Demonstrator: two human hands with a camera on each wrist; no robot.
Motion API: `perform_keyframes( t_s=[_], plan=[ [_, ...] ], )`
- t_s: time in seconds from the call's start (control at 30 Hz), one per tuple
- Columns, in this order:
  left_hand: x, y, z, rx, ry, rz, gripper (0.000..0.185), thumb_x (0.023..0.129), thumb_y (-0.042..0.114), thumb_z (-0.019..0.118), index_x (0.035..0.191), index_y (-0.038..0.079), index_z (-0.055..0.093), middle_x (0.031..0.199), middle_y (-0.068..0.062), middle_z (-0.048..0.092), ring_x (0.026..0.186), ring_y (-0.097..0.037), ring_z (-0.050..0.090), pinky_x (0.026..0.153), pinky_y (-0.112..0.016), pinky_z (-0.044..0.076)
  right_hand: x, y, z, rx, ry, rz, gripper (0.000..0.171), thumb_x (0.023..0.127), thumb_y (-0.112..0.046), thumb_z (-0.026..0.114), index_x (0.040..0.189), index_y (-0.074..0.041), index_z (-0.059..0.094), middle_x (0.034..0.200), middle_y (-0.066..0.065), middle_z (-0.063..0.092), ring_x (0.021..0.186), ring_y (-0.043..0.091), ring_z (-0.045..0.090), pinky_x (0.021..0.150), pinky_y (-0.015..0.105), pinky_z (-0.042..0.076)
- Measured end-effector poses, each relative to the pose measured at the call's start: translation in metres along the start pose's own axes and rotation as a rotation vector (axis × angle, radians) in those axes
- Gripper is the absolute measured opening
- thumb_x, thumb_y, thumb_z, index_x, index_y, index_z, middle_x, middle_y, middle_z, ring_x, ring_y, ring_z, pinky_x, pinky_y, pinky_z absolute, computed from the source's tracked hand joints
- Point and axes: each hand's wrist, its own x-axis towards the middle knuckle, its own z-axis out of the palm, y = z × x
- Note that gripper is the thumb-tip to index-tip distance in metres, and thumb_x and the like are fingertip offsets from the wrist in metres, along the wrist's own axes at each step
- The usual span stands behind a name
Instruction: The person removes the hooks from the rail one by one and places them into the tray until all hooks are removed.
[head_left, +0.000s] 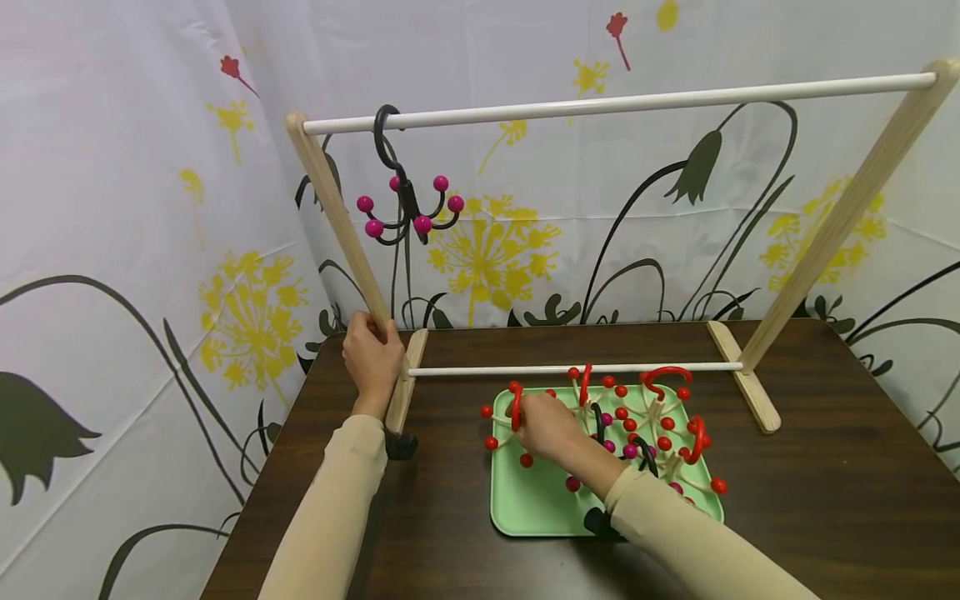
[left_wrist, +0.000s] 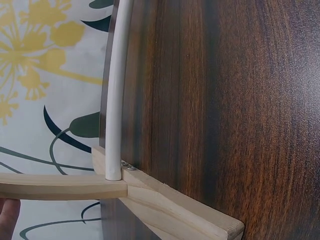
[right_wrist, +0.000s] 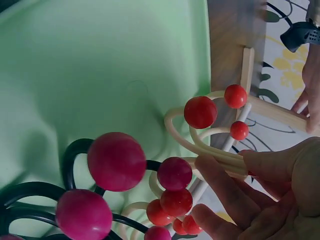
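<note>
My left hand point(head_left: 372, 350) grips the lower end of the wooden rack's left leg point(head_left: 337, 217); in the left wrist view only a fingertip point(left_wrist: 7, 220) shows beside that leg point(left_wrist: 60, 186). My right hand point(head_left: 543, 425) reaches into the green tray point(head_left: 525, 500) and pinches the cream stem of a hook with red balls point(head_left: 516, 408). The right wrist view shows the fingers point(right_wrist: 220, 172) round that cream hook point(right_wrist: 200, 111), above black hooks with magenta balls point(right_wrist: 116, 161). One black hook with magenta balls point(head_left: 408, 204) hangs from the top white rod point(head_left: 615, 104).
Several more red-ball and magenta-ball hooks point(head_left: 660, 425) lie tangled in the tray's right half. The rack's lower white rod point(head_left: 562, 369) runs just behind the tray. A dark wooden table point(head_left: 825, 467) carries everything; a flowered curtain point(head_left: 150, 208) hangs behind.
</note>
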Motion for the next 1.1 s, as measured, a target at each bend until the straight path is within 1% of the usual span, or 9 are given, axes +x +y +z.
perform_keyframes(
  t_s=[0.13,0.33,0.53,0.67,0.8,0.87,0.97,1.03,1.1],
  plan=[
    [0.000,0.000,0.001,0.005,0.002,-0.003,0.020,0.085,0.016,0.069,0.090,0.002,0.056,0.082,-0.014,0.057,0.073,-0.038,0.057,0.069,-0.054,0.044,-0.001,0.003,0.003,-0.008,0.028,-0.029,0.020,0.075,0.008,0.060,0.072,-0.009,0.070,0.062,-0.004,0.061,0.057,0.013,0.053,0.053,0.031,0.044],
    [0.001,0.000,0.001,0.008,-0.006,-0.006,0.020,0.085,0.016,0.069,0.090,0.002,0.056,0.083,-0.015,0.058,0.075,-0.039,0.058,0.070,-0.054,0.044,-0.004,0.001,0.001,-0.005,0.037,-0.034,0.015,0.082,0.006,0.060,0.077,-0.006,0.067,0.064,-0.001,0.058,0.057,0.015,0.050,0.055,0.033,0.042],
    [0.001,0.000,0.000,0.008,-0.002,-0.006,0.020,0.085,0.015,0.069,0.090,0.001,0.056,0.083,-0.016,0.058,0.075,-0.039,0.059,0.071,-0.055,0.044,-0.010,-0.002,-0.008,0.003,0.044,-0.020,0.004,0.087,-0.001,0.063,0.086,-0.003,0.065,0.076,0.005,0.065,0.063,0.019,0.058,0.057,0.035,0.045],
    [0.001,-0.001,0.001,0.008,-0.001,-0.004,0.020,0.086,0.016,0.069,0.091,0.001,0.056,0.084,-0.016,0.058,0.075,-0.039,0.059,0.071,-0.054,0.044,-0.014,-0.006,-0.015,0.008,0.020,-0.016,0.007,0.090,-0.002,0.061,0.084,-0.005,0.063,0.069,0.002,0.058,0.057,0.016,0.051,0.052,0.031,0.040],
    [0.001,0.000,0.001,0.004,-0.003,-0.007,0.021,0.086,0.016,0.069,0.091,0.002,0.056,0.084,-0.016,0.058,0.075,-0.039,0.058,0.070,-0.054,0.044,-0.020,-0.012,-0.025,0.004,-0.015,-0.003,0.007,0.092,-0.004,0.061,0.086,-0.003,0.065,0.068,0.003,0.057,0.054,0.015,0.047,0.050,0.029,0.037],
    [0.001,0.000,0.000,0.003,-0.002,-0.005,0.021,0.086,0.017,0.069,0.091,0.001,0.056,0.084,-0.016,0.058,0.075,-0.038,0.058,0.070,-0.054,0.044,-0.022,-0.016,-0.032,0.004,-0.030,0.006,0.008,0.092,-0.005,0.062,0.093,-0.001,0.069,0.075,0.005,0.063,0.056,0.018,0.050,0.052,0.031,0.040],
    [0.001,0.001,-0.001,0.003,-0.007,-0.005,0.021,0.086,0.016,0.069,0.091,0.001,0.056,0.084,-0.016,0.058,0.075,-0.039,0.058,0.071,-0.054,0.044,-0.026,-0.022,-0.045,-0.008,-0.040,0.029,0.016,0.092,-0.009,0.066,0.101,0.001,0.073,0.090,0.012,0.072,0.070,0.022,0.064,0.061,0.034,0.048],
    [0.001,0.001,-0.001,0.003,-0.013,-0.008,0.020,0.086,0.016,0.069,0.091,0.002,0.056,0.084,-0.016,0.058,0.075,-0.039,0.058,0.071,-0.054,0.044,-0.027,-0.026,-0.056,0.001,-0.053,0.043,0.015,0.091,-0.011,0.068,0.096,0.003,0.073,0.088,0.011,0.071,0.071,0.023,0.064,0.064,0.035,0.049],
    [0.001,0.001,-0.001,0.004,-0.019,-0.011,0.020,0.086,0.017,0.068,0.091,0.002,0.056,0.084,-0.016,0.058,0.076,-0.039,0.058,0.071,-0.054,0.044,-0.027,-0.030,-0.068,-0.002,-0.047,0.050,0.015,0.090,-0.013,0.070,0.096,0.001,0.074,0.085,0.009,0.071,0.074,0.020,0.065,0.067,0.034,0.050]
  ],
)
